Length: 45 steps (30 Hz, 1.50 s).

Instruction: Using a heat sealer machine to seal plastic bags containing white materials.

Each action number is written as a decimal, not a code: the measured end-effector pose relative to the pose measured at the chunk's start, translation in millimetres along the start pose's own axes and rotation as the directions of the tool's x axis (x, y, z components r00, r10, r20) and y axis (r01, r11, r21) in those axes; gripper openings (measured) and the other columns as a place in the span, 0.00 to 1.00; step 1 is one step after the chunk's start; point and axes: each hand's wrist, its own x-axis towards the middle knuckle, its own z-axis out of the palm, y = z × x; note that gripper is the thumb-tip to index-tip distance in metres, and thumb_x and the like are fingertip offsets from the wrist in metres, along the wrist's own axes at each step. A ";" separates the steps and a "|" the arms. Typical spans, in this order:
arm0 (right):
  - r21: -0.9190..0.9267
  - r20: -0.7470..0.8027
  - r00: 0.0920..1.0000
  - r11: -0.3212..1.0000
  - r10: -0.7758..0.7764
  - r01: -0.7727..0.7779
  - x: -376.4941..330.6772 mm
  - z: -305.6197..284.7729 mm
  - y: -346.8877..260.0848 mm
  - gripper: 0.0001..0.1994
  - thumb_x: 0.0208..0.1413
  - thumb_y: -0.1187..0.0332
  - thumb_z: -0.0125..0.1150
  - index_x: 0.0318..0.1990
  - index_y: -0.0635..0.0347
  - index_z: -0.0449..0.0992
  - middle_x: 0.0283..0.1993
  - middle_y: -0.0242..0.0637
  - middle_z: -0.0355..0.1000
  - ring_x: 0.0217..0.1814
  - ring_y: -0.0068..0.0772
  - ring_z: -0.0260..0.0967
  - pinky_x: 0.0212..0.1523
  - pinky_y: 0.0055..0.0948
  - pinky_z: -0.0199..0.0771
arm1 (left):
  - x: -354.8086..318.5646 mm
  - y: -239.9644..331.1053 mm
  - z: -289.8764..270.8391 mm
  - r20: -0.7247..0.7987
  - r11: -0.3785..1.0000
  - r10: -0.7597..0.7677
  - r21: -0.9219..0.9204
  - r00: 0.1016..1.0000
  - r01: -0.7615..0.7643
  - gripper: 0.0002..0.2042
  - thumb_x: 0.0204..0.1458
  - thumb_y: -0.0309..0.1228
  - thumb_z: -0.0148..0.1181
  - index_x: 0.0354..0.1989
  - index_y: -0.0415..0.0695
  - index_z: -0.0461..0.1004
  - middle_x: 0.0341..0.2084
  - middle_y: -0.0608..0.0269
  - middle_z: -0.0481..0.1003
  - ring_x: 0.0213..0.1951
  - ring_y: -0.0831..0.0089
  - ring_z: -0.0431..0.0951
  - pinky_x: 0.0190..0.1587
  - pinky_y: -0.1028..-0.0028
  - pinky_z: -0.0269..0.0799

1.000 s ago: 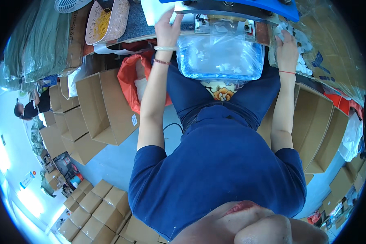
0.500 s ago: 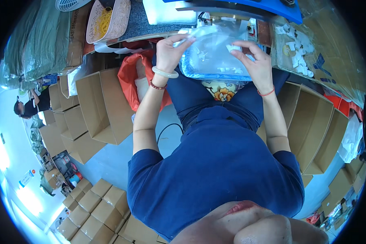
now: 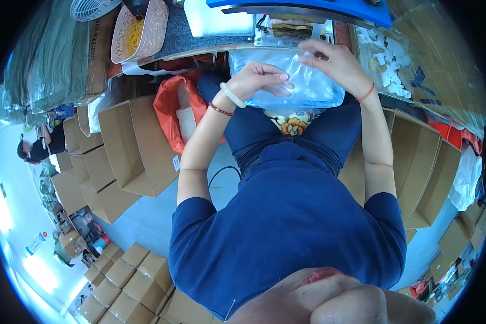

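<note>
A clear plastic bag (image 3: 302,78) lies on a pile of clear, blue-tinted bags (image 3: 318,98) over my lap, against the table edge. My left hand (image 3: 262,81) is at the pile's left part, thumb and fingers closed on clear film. Over the right part, my right hand (image 3: 337,66) has its fingers curled toward the thumb; what they hold, if anything, cannot be made out. Small white pieces (image 3: 386,59) lie scattered on the table to the right of that hand.
Beyond the bags stands a blue-topped machine (image 3: 308,9) with a metal bed. A basket of yellow rubber bands (image 3: 157,35) sits at the far left. Open cardboard boxes (image 3: 137,146) flank me on both sides. An orange-red bag (image 3: 170,110) hangs by my left leg.
My left hand has moved right and lower, and the raised film has come down onto the pile. My right hand has shifted slightly up and left. The white piece at its fingertips no longer shows.
</note>
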 end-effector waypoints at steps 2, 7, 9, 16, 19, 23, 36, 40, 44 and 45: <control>0.079 -0.059 0.996 0.995 0.071 -0.067 -0.8 -0.3 19.9 0.13 0.56 0.62 0.62 0.46 0.57 0.76 0.44 0.38 0.77 0.44 0.37 0.75 0.44 0.29 0.73 | 20.5 -6.9 -0.1 -0.059 0.984 0.074 -0.155 0.995 -0.083 0.12 0.56 0.27 0.60 0.45 0.33 0.77 0.38 0.54 0.80 0.42 0.67 0.81 0.49 0.71 0.76; -0.525 -0.524 0.849 0.813 -0.073 -0.254 -17.0 -22.9 81.6 0.12 0.59 0.64 0.56 0.50 0.53 0.75 0.48 0.41 0.75 0.46 0.51 0.73 0.44 0.39 0.74 | 58.2 -3.1 -3.7 -0.140 0.829 0.185 -0.509 0.973 -0.231 0.12 0.57 0.24 0.57 0.47 0.30 0.73 0.44 0.50 0.77 0.48 0.59 0.79 0.53 0.62 0.76; -0.620 -0.593 0.800 0.686 -0.091 -0.381 -16.7 -27.4 105.7 0.12 0.60 0.65 0.55 0.50 0.52 0.74 0.47 0.41 0.75 0.45 0.52 0.73 0.43 0.40 0.75 | 60.1 -0.9 -0.6 -0.203 0.863 0.103 -0.469 0.974 -0.188 0.13 0.57 0.25 0.57 0.47 0.29 0.72 0.46 0.49 0.75 0.47 0.58 0.79 0.54 0.61 0.77; -0.519 -0.648 0.749 0.801 -0.140 -0.299 -10.0 -19.4 146.4 0.14 0.58 0.69 0.56 0.52 0.52 0.72 0.45 0.42 0.73 0.41 0.48 0.73 0.42 0.39 0.74 | 35.0 9.2 -47.7 -0.473 0.780 0.559 0.580 0.681 -0.237 0.13 0.55 0.31 0.62 0.43 0.34 0.76 0.37 0.54 0.80 0.43 0.63 0.80 0.46 0.67 0.77; -0.413 -0.659 0.743 0.882 -0.117 -0.228 -22.0 -22.9 137.5 0.15 0.59 0.67 0.57 0.54 0.52 0.72 0.44 0.43 0.73 0.39 0.45 0.73 0.42 0.36 0.74 | 30.4 5.3 -89.9 0.040 -0.059 0.903 0.998 0.427 0.032 0.19 0.53 0.38 0.63 0.50 0.41 0.74 0.53 0.46 0.72 0.59 0.49 0.68 0.58 0.57 0.65; -0.116 -0.718 0.686 0.951 0.118 -0.285 -44.8 -27.9 99.4 0.16 0.58 0.66 0.61 0.54 0.52 0.73 0.46 0.38 0.75 0.42 0.34 0.74 0.44 0.31 0.73 | 11.0 -17.9 -107.5 0.054 -0.181 0.804 0.971 0.592 0.158 0.17 0.50 0.33 0.63 0.49 0.45 0.76 0.50 0.58 0.76 0.56 0.58 0.72 0.59 0.62 0.63; 0.110 -0.444 0.871 0.952 -0.210 0.286 -27.4 20.6 -22.4 0.13 0.52 0.70 0.68 0.45 0.59 0.79 0.44 0.33 0.77 0.40 0.24 0.70 0.41 0.22 0.70 | -32.3 19.0 1.6 -0.384 0.752 0.544 0.617 0.746 -0.231 0.10 0.49 0.29 0.69 0.37 0.37 0.82 0.29 0.63 0.82 0.32 0.84 0.77 0.37 0.83 0.71; -0.081 -0.333 0.892 0.952 -0.304 0.294 -16.2 2.7 -29.5 0.13 0.53 0.65 0.66 0.45 0.59 0.79 0.42 0.37 0.76 0.40 0.30 0.72 0.41 0.27 0.72 | -31.4 22.2 10.3 -0.292 0.785 0.477 0.565 0.829 -0.253 0.11 0.51 0.30 0.67 0.38 0.35 0.81 0.31 0.61 0.82 0.33 0.81 0.78 0.40 0.81 0.73; -0.114 0.124 0.976 0.975 -0.177 0.191 -8.6 -11.5 -15.6 0.14 0.56 0.61 0.63 0.45 0.59 0.78 0.42 0.39 0.76 0.39 0.32 0.72 0.41 0.29 0.72 | -20.6 19.1 5.6 -0.064 0.946 0.160 0.294 0.985 -0.135 0.11 0.53 0.30 0.66 0.40 0.35 0.81 0.33 0.60 0.82 0.37 0.78 0.80 0.45 0.78 0.75; -0.045 0.021 0.990 0.989 -0.141 0.142 -8.4 -11.2 -11.0 0.14 0.55 0.61 0.63 0.45 0.59 0.78 0.41 0.38 0.76 0.39 0.30 0.72 0.41 0.27 0.72 | -17.2 15.9 5.2 -0.040 0.954 0.171 0.257 0.984 -0.155 0.11 0.53 0.30 0.66 0.39 0.35 0.81 0.33 0.58 0.82 0.36 0.76 0.80 0.44 0.77 0.75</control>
